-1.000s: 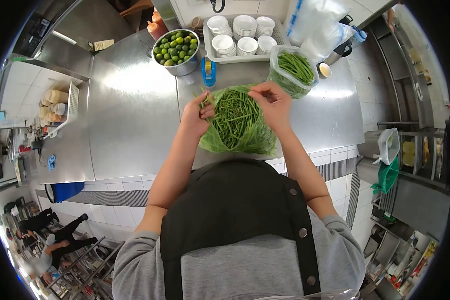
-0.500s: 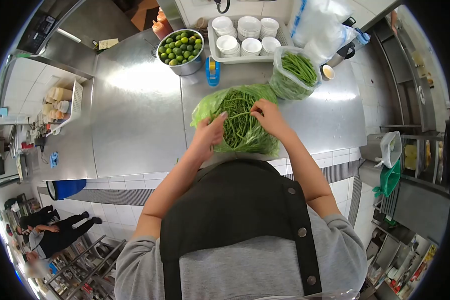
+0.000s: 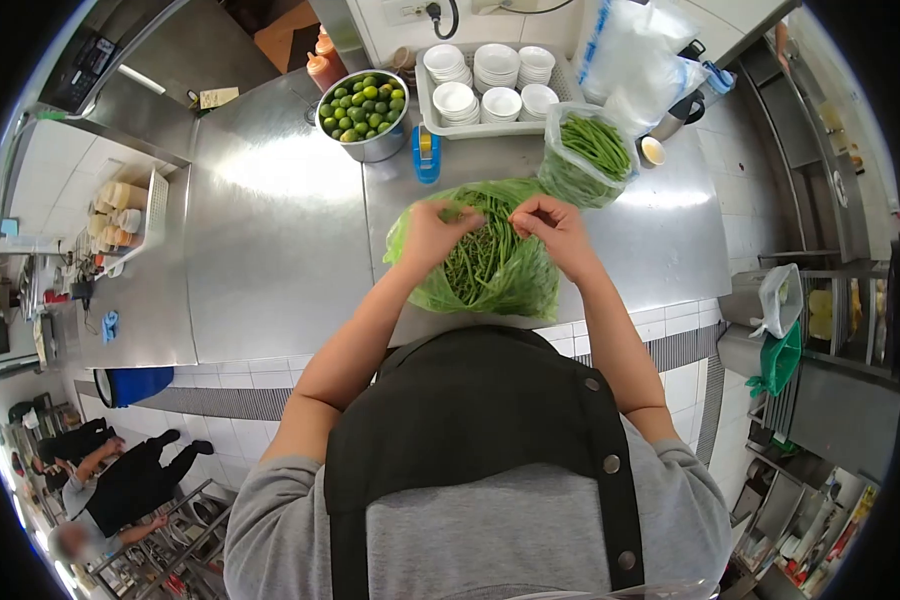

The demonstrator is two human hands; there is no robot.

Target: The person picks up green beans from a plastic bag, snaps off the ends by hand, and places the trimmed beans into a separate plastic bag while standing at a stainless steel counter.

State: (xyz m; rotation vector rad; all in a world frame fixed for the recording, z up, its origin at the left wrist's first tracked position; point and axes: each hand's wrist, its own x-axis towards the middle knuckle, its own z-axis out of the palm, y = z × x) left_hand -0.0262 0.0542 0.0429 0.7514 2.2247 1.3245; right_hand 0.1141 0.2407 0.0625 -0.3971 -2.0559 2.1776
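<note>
A light-green plastic bag [image 3: 410, 245] lies wide open on the steel counter in front of me. Inside it is a tangled heap of thin green beans [image 3: 475, 270]. My left hand [image 3: 438, 237] hovers over the bag's left side, slightly blurred, thumb and fingers drawn together and pointing right. My right hand [image 3: 555, 233] is over the right side, its fingertips pinched close to those of the left. Whatever lies in either pinch is too small to make out against the beans. Behind the bag stands a clear bag [image 3: 568, 180] with straight green beans [image 3: 592, 146] inside.
On the steel counter [image 3: 270, 260] stand a metal pot of limes [image 3: 365, 108], a blue tape dispenser [image 3: 426, 155] and a white basket [image 3: 490, 128] with stacked white bowls. A small cup [image 3: 652, 151] is at the right. Another person [image 3: 120, 490] is at far left.
The bean stretched between my hands no longer shows clearly. My left hand has moved up and right; my right hand has shifted slightly. The other person's arms have moved.
</note>
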